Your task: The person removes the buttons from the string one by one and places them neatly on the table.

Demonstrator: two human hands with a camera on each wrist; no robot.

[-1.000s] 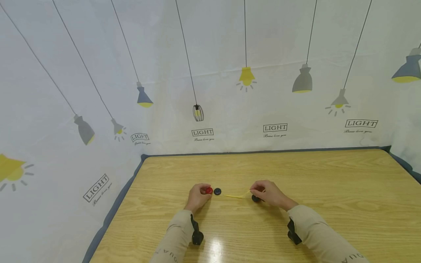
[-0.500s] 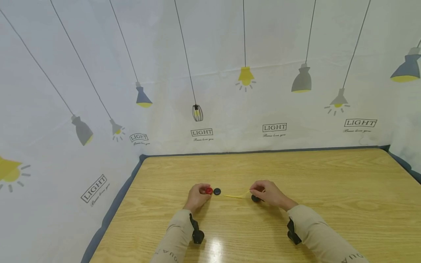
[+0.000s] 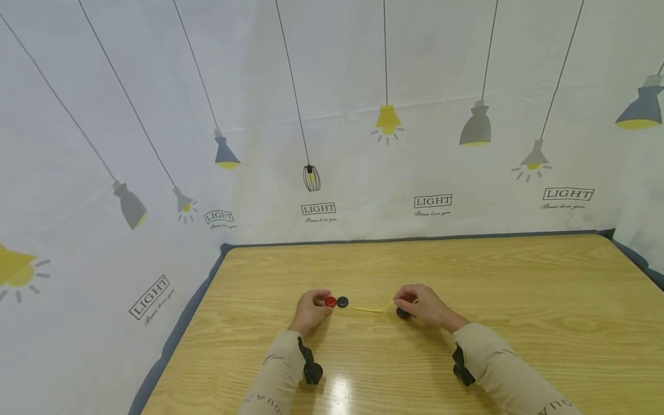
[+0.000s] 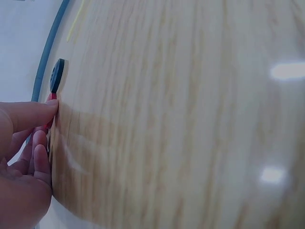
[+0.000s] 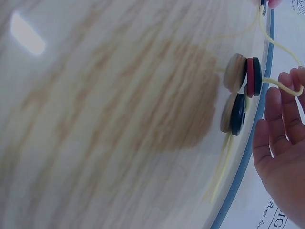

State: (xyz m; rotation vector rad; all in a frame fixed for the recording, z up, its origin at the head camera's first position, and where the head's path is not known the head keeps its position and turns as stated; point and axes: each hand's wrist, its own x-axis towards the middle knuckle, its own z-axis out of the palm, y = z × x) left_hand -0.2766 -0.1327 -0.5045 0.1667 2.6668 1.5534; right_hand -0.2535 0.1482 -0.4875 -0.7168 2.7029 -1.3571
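My left hand (image 3: 308,313) pinches a round red button (image 3: 331,301) on the table, thumb in front. Right beside it lies a black button (image 3: 342,302), showing small holes in the left wrist view. My right hand (image 3: 426,305) holds a yellow string (image 3: 368,310) between thumb and fingers; its loose end lies toward the black button. Below that hand is a dark button (image 3: 402,313). The right wrist view shows a red button (image 5: 250,77) close against a dark one (image 5: 258,76), with another dark button (image 5: 238,114) near. The string passes by them; its threading is partly hidden.
A glossy wooden table (image 3: 363,357) reflects light and the buttons. White cloth (image 3: 363,173) printed with lamps hangs behind and at the sides, with a blue strip (image 3: 415,237) along the table's edge. A black wrist camera (image 3: 312,372) sits at the left cuff.
The red button has edged slightly right toward the black one. Both hands and the yellow string stay almost still; the head view has shifted slightly.
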